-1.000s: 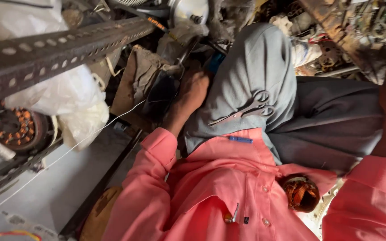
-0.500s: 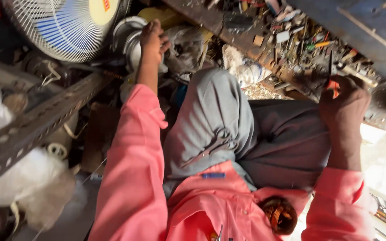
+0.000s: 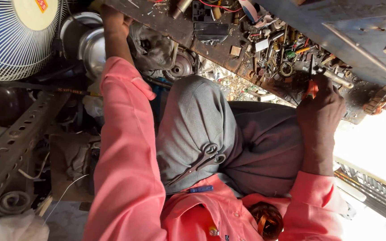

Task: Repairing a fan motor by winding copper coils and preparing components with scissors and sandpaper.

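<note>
The orange-handled tool [image 3: 312, 87] is in my right hand [image 3: 321, 107]. My fingers are curled tight around its handle, and only a bit of orange peeks out above my knuckles. The tool sits at the edge of the dirty workbench [image 3: 193, 31], right over my knee.

Just past the tool lies a heap of small metal bits [image 3: 282, 53]: rings, screws and little parts, all mixed up. A flat black part [image 3: 211, 32] lies further along the bench. A big grey metal plate [image 3: 358, 40] hangs over the far side and hides part of the bench.

On my lap, a pair of scissors [image 3: 199, 163] rests on my grey trousers [image 3: 202, 120]. A blue pen [image 3: 200, 189] lies just below the scissors, next to my pink shirt [image 3: 202, 218]. A coil of copper wire [image 3: 266, 219] sits low down, against my shirt.

My right arm comes up from the bottom, bent at the elbow, with the pink sleeve stopping at my wrist. My left arm stretches long and straight, far away from me. My left hand [image 3: 112, 20] reaches up by the bench edge, beside a shiny round metal pan [image 3: 90, 51]. I cannot tell if that hand is gripping something or not, because its fingers go out of view.

A white fan [image 3: 14, 40] stands close to the pan. A long metal bar with holes [image 3: 14, 147] slants down on my left side.
</note>
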